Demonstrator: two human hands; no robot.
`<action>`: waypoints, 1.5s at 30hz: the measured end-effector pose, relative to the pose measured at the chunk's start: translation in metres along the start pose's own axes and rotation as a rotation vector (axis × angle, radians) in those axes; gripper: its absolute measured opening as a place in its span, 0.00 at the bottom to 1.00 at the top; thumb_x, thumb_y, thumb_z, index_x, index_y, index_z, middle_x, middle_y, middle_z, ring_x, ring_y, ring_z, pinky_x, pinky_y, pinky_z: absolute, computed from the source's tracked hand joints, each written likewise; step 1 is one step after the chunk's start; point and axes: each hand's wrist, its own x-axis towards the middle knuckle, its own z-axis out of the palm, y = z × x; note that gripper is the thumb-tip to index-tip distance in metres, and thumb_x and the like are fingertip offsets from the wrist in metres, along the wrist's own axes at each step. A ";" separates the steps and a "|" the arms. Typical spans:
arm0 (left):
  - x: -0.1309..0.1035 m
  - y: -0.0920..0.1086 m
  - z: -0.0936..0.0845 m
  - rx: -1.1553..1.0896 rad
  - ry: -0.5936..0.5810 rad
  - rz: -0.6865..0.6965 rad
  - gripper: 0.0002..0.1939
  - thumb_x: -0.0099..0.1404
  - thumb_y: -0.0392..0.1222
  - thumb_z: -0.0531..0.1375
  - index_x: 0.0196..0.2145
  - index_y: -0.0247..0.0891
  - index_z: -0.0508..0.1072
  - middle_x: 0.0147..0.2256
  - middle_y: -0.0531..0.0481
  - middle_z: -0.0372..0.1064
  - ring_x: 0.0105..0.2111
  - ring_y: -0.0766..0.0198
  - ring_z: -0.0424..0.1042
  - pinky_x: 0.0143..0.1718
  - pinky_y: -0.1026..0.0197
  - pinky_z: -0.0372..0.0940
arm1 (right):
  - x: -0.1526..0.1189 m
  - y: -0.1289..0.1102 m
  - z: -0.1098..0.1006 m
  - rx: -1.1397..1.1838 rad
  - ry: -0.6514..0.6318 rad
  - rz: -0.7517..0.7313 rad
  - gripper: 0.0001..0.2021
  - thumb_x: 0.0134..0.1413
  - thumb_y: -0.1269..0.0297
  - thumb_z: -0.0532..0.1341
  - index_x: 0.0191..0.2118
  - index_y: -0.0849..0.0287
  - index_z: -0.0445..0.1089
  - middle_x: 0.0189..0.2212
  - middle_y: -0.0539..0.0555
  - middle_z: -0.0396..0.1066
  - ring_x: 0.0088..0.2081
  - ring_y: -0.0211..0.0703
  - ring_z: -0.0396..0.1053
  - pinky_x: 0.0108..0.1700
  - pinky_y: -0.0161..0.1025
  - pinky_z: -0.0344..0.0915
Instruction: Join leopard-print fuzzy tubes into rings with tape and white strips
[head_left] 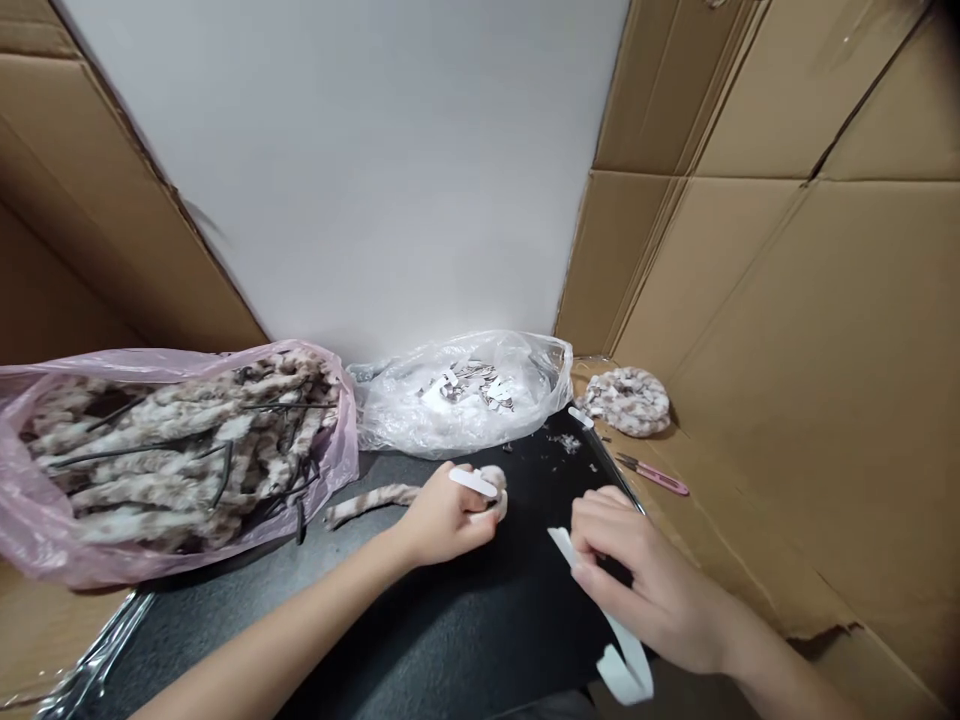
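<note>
My left hand (pixel 446 515) is closed round a furry, spotted cream-and-brown strip (pixel 375 502), whose tail trails left over the black tabletop. The strip's rounded end (pixel 493 480) pokes out past my fingers. A small white oblong tab (pixel 472 483) lies across those fingers; whether it is stuck to the fur or to the hand I cannot tell. To the right, my right hand (pixel 626 560) has curled fingers gripping a long white paper-like strip (pixel 630 665), which hangs down and curls at the table's edge. The two hands are apart.
A pink plastic bag (pixel 349 440) full of furry strips with dark cords lies left. Behind my hands is a clear bag (pixel 397 415) with scraps inside. A furry coil (pixel 634 400) and pink-handled snips (pixel 652 474) rest right, by cardboard walls (pixel 825 330). Another white tab (pixel 580 417) sits at the table edge.
</note>
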 end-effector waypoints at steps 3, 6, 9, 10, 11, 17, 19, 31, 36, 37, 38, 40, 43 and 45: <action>0.012 0.000 0.021 0.083 -0.019 0.006 0.16 0.55 0.38 0.56 0.15 0.36 0.57 0.18 0.52 0.58 0.28 0.62 0.61 0.36 0.57 0.53 | -0.005 0.011 -0.005 0.262 -0.011 0.017 0.14 0.65 0.61 0.51 0.28 0.57 0.52 0.28 0.48 0.56 0.32 0.39 0.55 0.37 0.39 0.53; 0.021 -0.005 0.029 0.113 -0.067 0.018 0.13 0.56 0.40 0.58 0.17 0.37 0.61 0.22 0.51 0.64 0.33 0.59 0.64 0.39 0.57 0.53 | -0.005 0.025 0.003 0.355 0.034 0.010 0.13 0.63 0.58 0.55 0.29 0.57 0.54 0.31 0.50 0.57 0.34 0.41 0.57 0.38 0.39 0.55; 0.026 -0.009 0.029 0.106 -0.133 0.016 0.17 0.58 0.44 0.59 0.16 0.37 0.62 0.21 0.51 0.64 0.30 0.61 0.65 0.38 0.58 0.53 | 0.000 0.038 0.013 0.395 0.088 0.009 0.14 0.60 0.57 0.57 0.29 0.57 0.55 0.32 0.50 0.57 0.34 0.42 0.57 0.39 0.39 0.56; 0.026 -0.011 0.029 0.095 -0.157 0.013 0.18 0.60 0.46 0.58 0.16 0.37 0.63 0.20 0.52 0.63 0.28 0.62 0.64 0.38 0.59 0.54 | 0.003 0.041 0.016 0.410 0.102 0.010 0.14 0.60 0.56 0.57 0.28 0.57 0.55 0.32 0.51 0.57 0.34 0.42 0.57 0.39 0.40 0.56; 0.027 -0.012 0.029 0.080 -0.180 0.011 0.20 0.62 0.48 0.58 0.16 0.37 0.63 0.19 0.53 0.62 0.26 0.63 0.63 0.37 0.59 0.54 | 0.006 0.044 0.018 0.428 0.113 0.008 0.14 0.60 0.55 0.57 0.28 0.57 0.55 0.32 0.51 0.58 0.34 0.42 0.57 0.39 0.40 0.56; 0.034 -0.022 0.027 -0.094 -0.257 -0.026 0.19 0.70 0.47 0.50 0.27 0.38 0.74 0.24 0.52 0.67 0.27 0.64 0.64 0.35 0.62 0.55 | 0.026 0.058 0.026 0.588 0.194 -0.012 0.15 0.58 0.50 0.57 0.30 0.57 0.59 0.32 0.52 0.58 0.35 0.45 0.57 0.39 0.41 0.56; 0.038 -0.026 0.025 -0.172 -0.262 -0.057 0.16 0.69 0.45 0.50 0.32 0.38 0.75 0.26 0.51 0.69 0.28 0.64 0.65 0.35 0.63 0.56 | 0.033 0.063 0.029 0.654 0.241 -0.016 0.16 0.57 0.50 0.57 0.30 0.57 0.60 0.32 0.52 0.58 0.35 0.45 0.57 0.39 0.41 0.56; 0.016 -0.002 -0.021 -0.841 -0.418 -0.245 0.03 0.60 0.35 0.45 0.33 0.42 0.53 0.22 0.60 0.45 0.18 0.70 0.48 0.20 0.69 0.52 | 0.058 0.060 0.031 1.062 -0.013 -0.033 0.23 0.52 0.51 0.63 0.51 0.56 0.65 0.49 0.59 0.65 0.47 0.52 0.68 0.54 0.52 0.59; 0.010 0.000 -0.050 -1.218 -0.642 -0.538 0.13 0.54 0.33 0.50 0.36 0.44 0.51 0.17 0.63 0.46 0.12 0.73 0.44 0.14 0.71 0.42 | 0.067 0.056 0.042 1.381 -0.147 0.012 0.24 0.47 0.51 0.64 0.48 0.54 0.63 0.60 0.60 0.58 0.47 0.53 0.70 0.47 0.51 0.64; 0.010 -0.001 -0.053 -1.267 -0.652 -0.585 0.14 0.53 0.33 0.51 0.37 0.44 0.52 0.16 0.64 0.47 0.11 0.73 0.44 0.13 0.71 0.41 | 0.068 0.057 0.045 1.438 -0.143 0.027 0.23 0.46 0.51 0.65 0.47 0.53 0.63 0.63 0.59 0.53 0.48 0.55 0.69 0.48 0.52 0.64; 0.009 -0.002 -0.054 -1.287 -0.645 -0.612 0.15 0.53 0.33 0.51 0.38 0.44 0.52 0.16 0.64 0.48 0.11 0.73 0.44 0.12 0.71 0.41 | 0.069 0.057 0.048 1.488 -0.141 0.053 0.24 0.44 0.50 0.65 0.47 0.52 0.62 0.64 0.58 0.51 0.49 0.56 0.68 0.48 0.54 0.63; 0.008 -0.005 -0.053 -1.303 -0.619 -0.638 0.15 0.53 0.34 0.52 0.38 0.43 0.53 0.16 0.63 0.51 0.10 0.73 0.45 0.12 0.71 0.43 | 0.070 0.058 0.055 1.567 -0.125 0.126 0.26 0.41 0.48 0.65 0.46 0.51 0.61 0.62 0.59 0.53 0.50 0.57 0.67 0.50 0.56 0.62; 0.004 -0.010 -0.045 -1.310 -0.582 -0.600 0.12 0.56 0.36 0.52 0.36 0.43 0.51 0.16 0.63 0.53 0.11 0.73 0.49 0.12 0.72 0.47 | 0.072 0.061 0.063 1.602 -0.065 0.216 0.27 0.37 0.46 0.66 0.43 0.52 0.60 0.57 0.59 0.59 0.50 0.58 0.66 0.53 0.58 0.59; 0.001 -0.012 -0.038 -1.310 -0.551 -0.567 0.10 0.59 0.39 0.52 0.34 0.43 0.50 0.17 0.64 0.55 0.12 0.73 0.53 0.14 0.72 0.50 | 0.072 0.062 0.067 1.598 -0.031 0.226 0.26 0.37 0.47 0.66 0.42 0.52 0.60 0.54 0.59 0.62 0.51 0.57 0.66 0.56 0.58 0.56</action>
